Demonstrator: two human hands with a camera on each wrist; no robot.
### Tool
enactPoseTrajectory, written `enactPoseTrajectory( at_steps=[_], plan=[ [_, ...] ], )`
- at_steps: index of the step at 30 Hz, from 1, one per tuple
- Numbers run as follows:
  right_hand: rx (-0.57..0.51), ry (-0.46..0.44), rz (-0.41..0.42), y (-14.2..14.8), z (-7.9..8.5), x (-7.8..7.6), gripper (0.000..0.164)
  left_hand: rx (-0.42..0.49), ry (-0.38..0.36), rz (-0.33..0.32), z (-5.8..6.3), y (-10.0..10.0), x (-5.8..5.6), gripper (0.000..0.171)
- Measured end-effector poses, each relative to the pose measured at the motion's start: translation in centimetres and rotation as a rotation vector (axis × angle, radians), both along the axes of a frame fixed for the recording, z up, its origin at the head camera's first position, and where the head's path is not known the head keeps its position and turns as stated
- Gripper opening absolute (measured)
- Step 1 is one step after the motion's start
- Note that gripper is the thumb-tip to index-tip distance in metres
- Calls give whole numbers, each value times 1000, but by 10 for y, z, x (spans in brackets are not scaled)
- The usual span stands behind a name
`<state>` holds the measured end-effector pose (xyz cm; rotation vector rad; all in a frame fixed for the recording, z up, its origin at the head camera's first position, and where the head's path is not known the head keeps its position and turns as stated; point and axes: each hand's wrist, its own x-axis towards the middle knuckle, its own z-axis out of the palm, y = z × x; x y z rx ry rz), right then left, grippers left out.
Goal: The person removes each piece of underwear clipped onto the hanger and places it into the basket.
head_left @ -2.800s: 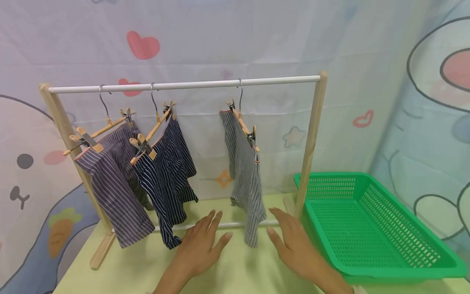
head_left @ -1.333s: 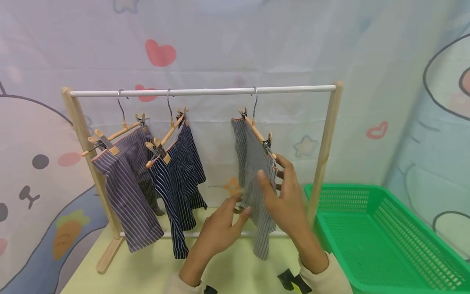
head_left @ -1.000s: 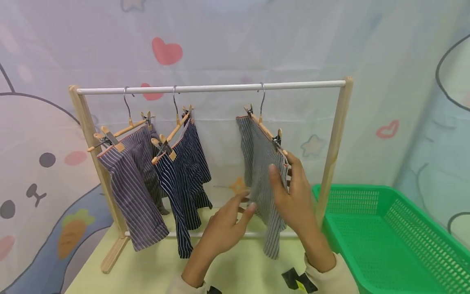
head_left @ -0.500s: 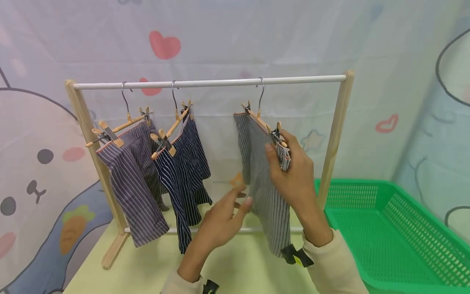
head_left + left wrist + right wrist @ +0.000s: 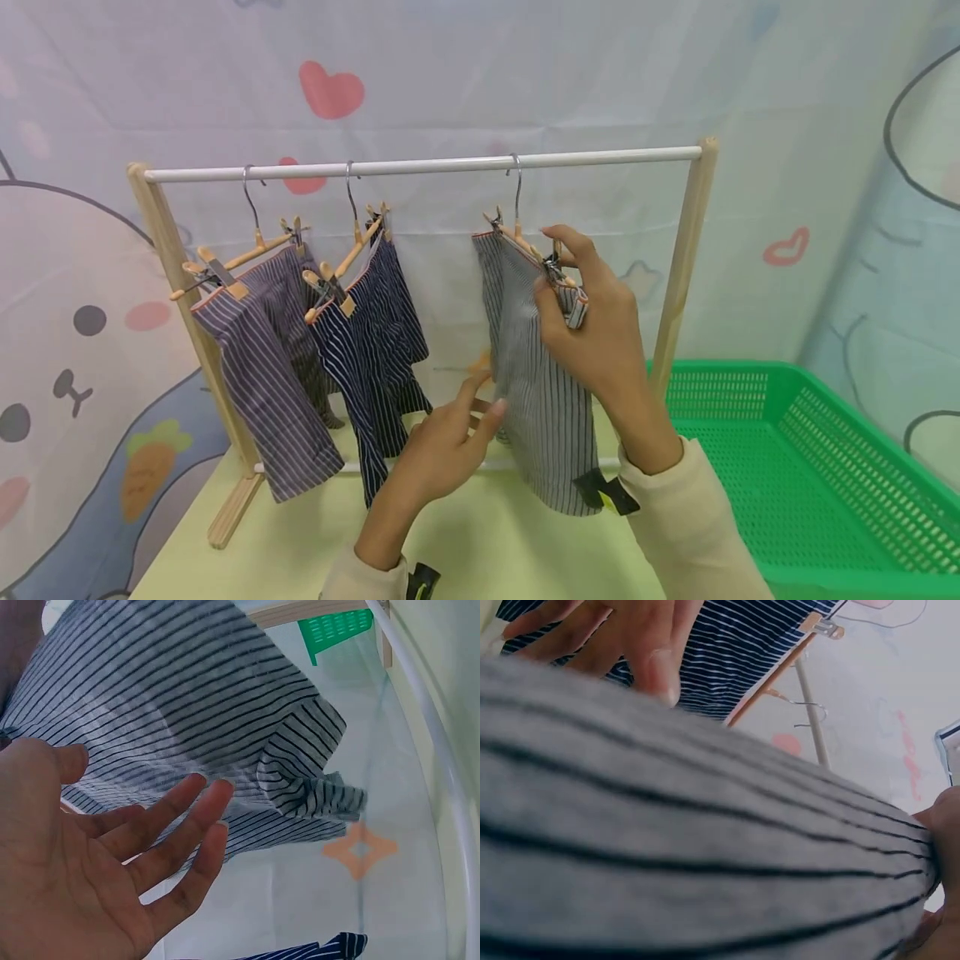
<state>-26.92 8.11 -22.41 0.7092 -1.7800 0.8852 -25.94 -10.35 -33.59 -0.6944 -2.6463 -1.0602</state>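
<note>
The grey striped trousers [image 5: 551, 417] are hung from a hanger [image 5: 517, 231] on the white rail [image 5: 420, 167], above the table [image 5: 487, 542]. Their near waist corner is held between the bent fingers and thumb of the right hand [image 5: 603, 325], with the index finger arched over the near clip [image 5: 553, 265]; whether the clip itself is being squeezed cannot be told. The left hand [image 5: 446, 437] is held just beside the cloth, its fingers [image 5: 180, 836] parted, slightly bent and gripping nothing; contact with the cloth cannot be made out.

In the left wrist view the open palm and a curled, turned-up hem [image 5: 300, 765] are shown, both hidden from the head view. In the right wrist view the frame is largely filled by blurred grey cloth, beyond which a left fingertip and the navy trousers [image 5: 742, 645] are seen. Only in the head view are the purple-grey trousers [image 5: 273, 367] shown, and the green basket [image 5: 862, 583] at any length.

Compared with half a second ago, the right index finger has been raised above the clip, and a broader face of the trouser leg has been turned to view.
</note>
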Motion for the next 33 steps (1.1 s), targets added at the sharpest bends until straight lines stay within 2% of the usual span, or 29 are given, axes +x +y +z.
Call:
enactPoseTrajectory(
  at_steps=[7,14,20,33],
  plan=[
    [18,42,-12,-3,8,-6,33,-13,31,10,6,-3,-1,61],
    [34,67,-83,-7,7,-13,32,5,-25,5,5,-5,-2,66],
    [11,52,-75,-8,3,-17,34,32,-3,17,5,-9,-1,64],
    [-98,138,-101,6,-10,-9,32,41,27,28,1,-12,-2,59]
  ],
)
